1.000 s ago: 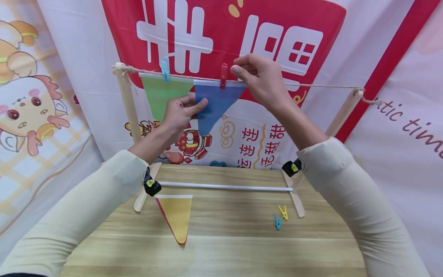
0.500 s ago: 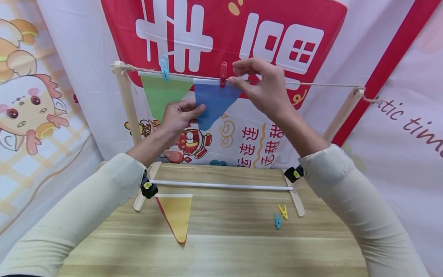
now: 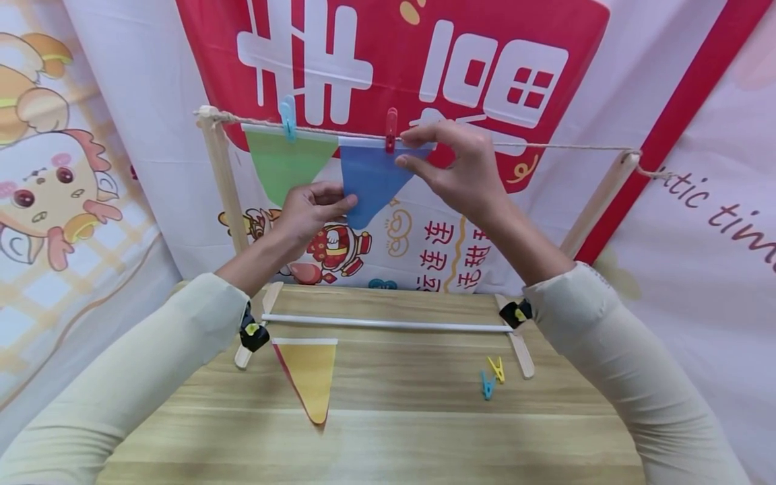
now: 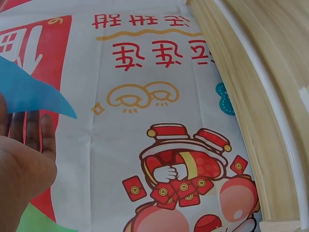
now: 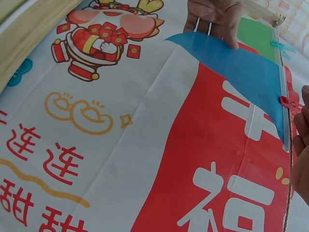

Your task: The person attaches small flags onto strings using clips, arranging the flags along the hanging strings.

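A blue pennant [image 3: 372, 175] hangs from a string [image 3: 558, 146], held at its top edge by a red clothespin [image 3: 391, 131]. My left hand [image 3: 309, 210] pinches the pennant's left edge low down, thumb in front and fingers behind. Beside the red clothespin, my right hand [image 3: 467, 165] has thumb and fingers apart at the pennant's upper right corner; the right wrist view shows its fingers [image 5: 300, 121] close to the clothespin. To the left, a green pennant [image 3: 281, 162] hangs under a light blue clothespin [image 3: 288, 120], its lower part hidden behind the left hand.
Wooden posts [image 3: 223, 175] carry the string, with a white bar [image 3: 388, 324] joining their feet. On the wooden table [image 3: 424, 444] lie a yellow pennant [image 3: 308, 377] over a red one, a yellow clothespin [image 3: 496, 369] and a blue clothespin [image 3: 488, 385]. A printed cloth hangs behind.
My right hand has come down from above the string to the pennant's upper corner, its thumb lower now. The left hand has slid slightly down along the blue pennant's edge.
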